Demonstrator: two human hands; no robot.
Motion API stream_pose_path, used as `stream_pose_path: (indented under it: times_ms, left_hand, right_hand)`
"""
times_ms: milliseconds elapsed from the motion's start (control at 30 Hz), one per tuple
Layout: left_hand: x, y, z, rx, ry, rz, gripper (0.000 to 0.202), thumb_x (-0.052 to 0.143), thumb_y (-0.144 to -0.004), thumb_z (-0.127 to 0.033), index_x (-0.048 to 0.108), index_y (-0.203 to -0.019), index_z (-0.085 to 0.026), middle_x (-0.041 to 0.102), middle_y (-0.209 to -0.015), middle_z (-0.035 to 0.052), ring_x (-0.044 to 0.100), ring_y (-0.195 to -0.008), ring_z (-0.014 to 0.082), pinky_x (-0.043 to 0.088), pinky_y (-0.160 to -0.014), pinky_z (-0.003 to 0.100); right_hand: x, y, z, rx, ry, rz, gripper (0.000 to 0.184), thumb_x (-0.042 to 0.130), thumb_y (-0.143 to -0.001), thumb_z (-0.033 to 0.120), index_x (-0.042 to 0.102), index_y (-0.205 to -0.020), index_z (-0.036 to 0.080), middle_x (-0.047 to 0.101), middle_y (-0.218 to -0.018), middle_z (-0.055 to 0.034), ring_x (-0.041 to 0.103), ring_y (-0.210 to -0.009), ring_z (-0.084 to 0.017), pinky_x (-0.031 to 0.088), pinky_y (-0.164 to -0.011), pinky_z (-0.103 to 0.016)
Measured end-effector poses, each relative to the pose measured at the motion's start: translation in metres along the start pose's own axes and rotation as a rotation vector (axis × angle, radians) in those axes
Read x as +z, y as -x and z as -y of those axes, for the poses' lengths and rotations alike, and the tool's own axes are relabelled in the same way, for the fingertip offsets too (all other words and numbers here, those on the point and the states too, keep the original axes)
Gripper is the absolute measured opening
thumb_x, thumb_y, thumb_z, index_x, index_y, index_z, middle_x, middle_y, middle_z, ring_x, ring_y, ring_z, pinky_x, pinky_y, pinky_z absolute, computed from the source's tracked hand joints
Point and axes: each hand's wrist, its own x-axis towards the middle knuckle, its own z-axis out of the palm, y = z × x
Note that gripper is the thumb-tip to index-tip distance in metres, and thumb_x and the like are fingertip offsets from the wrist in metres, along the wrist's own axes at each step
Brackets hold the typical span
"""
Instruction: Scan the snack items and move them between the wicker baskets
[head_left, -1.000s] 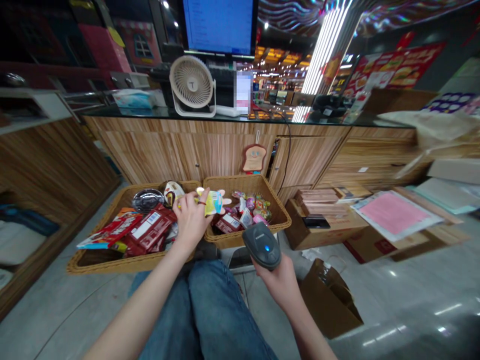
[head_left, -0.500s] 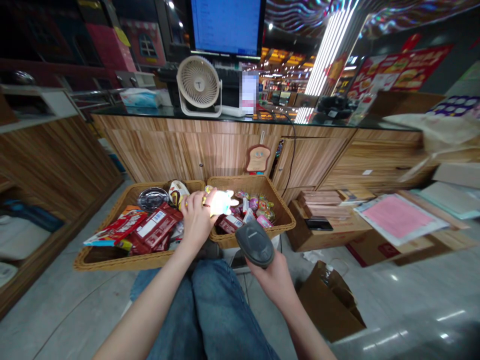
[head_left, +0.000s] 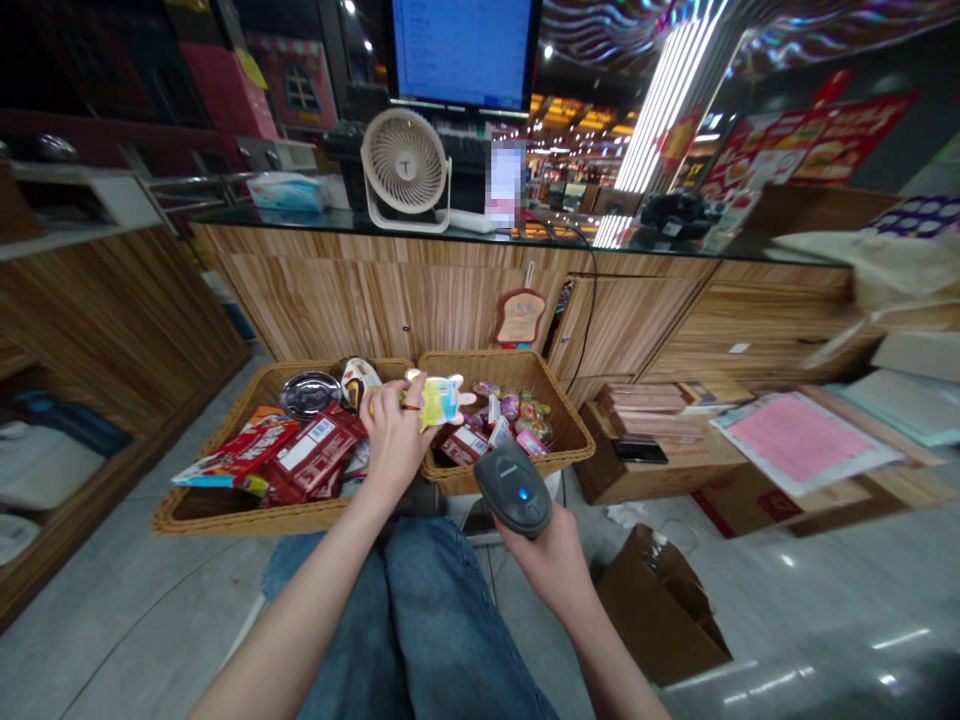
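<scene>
My left hand [head_left: 395, 432] is closed on a yellow and white snack package [head_left: 442, 400] with ear-like tips pointing right, held above the inner rims of two wicker baskets. A dark grey barcode scanner [head_left: 510, 488] is gripped in my right hand [head_left: 546, 555], its head toward the package and a blue light lit on its top. Below my left hand, the left basket [head_left: 225, 522] holds red snack packs [head_left: 319, 452], a round clear-lidded container [head_left: 309, 394] and a white and brown package [head_left: 358, 380]. Several small wrapped sweets [head_left: 529, 410] and a dark red pack lie in the right basket [head_left: 577, 440].
Ahead stands a wood-fronted counter [head_left: 322, 300] with a white fan [head_left: 405, 165] and a monitor [head_left: 461, 50]. To the right are cardboard boxes [head_left: 690, 462] bearing a phone [head_left: 639, 451] and a pink sheet [head_left: 806, 440]. A brown paper bag [head_left: 660, 610] stands on the floor.
The bright glare on the package has gone, so its yellow and blue print shows. A blue light now glows on the scanner. Both hands hold nearly the same position.
</scene>
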Motion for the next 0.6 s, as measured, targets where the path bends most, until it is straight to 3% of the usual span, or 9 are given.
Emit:
stream_pose_path:
  times_ms: [200,400,600]
  left_hand:
    - [0.0021,0.0000,0.0013,0.030,0.005,-0.020,0.071,0.077,-0.086,-0.030,0.052,-0.150,-0.018,0.057,-0.136,0.0194,0.048,-0.136,0.0384,0.025,-0.123,0.057]
    - [0.0018,0.0006,0.0027,0.047,0.037,0.010,0.074,0.076,-0.085,-0.026,0.047,-0.153,-0.020,0.056,-0.141,0.0192,0.045,-0.142,0.0372,0.020,-0.126,0.058]
    - [-0.0048,-0.0021,-0.0021,0.027,0.022,0.015,0.071,0.077,-0.087,-0.030,0.049,-0.151,-0.019,0.056,-0.137,0.0204,0.048,-0.137,0.0374,0.026,-0.122,0.057]
  right_hand:
    - [-0.0033,-0.0022,0.0058,0.008,-0.007,0.032,0.022,0.065,-0.082,0.041,0.060,-0.072,0.023,0.070,-0.060,-0.0061,0.071,-0.065,-0.026,0.050,-0.053,-0.028]
    - [-0.0036,-0.0006,0.0048,-0.001,0.005,0.015,0.024,0.066,-0.083,0.042,0.060,-0.071,0.022,0.070,-0.060,-0.0069,0.071,-0.063,-0.026,0.051,-0.053,-0.029]
    - [-0.0043,0.0006,0.0070,-0.008,-0.005,0.010,0.023,0.067,-0.083,0.041,0.061,-0.071,0.022,0.071,-0.061,-0.0069,0.071,-0.064,-0.027,0.051,-0.053,-0.029]
